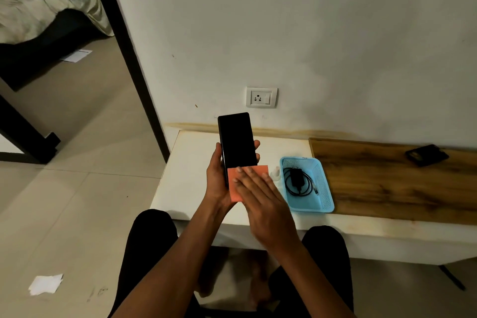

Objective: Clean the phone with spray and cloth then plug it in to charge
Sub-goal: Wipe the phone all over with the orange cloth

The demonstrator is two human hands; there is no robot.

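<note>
My left hand (216,180) grips a black phone (237,140) from behind, screen up, above the white table (188,178). An orange cloth (233,183) lies over the phone's lower end. My right hand (260,196) presses flat on that cloth with straight fingers. A small white spray bottle (275,173) stands just right of my hands, mostly hidden. A black charger with its coiled cable (297,181) lies in a blue basket (322,188). A white wall socket (261,97) sits on the wall above the table.
A wooden board (395,183) covers the table's right part, with a black phone case (427,155) on it. A dark door frame (134,59) and a bed (38,15) are at the left. Paper scraps (46,284) lie on the tiled floor. My knees are below the table edge.
</note>
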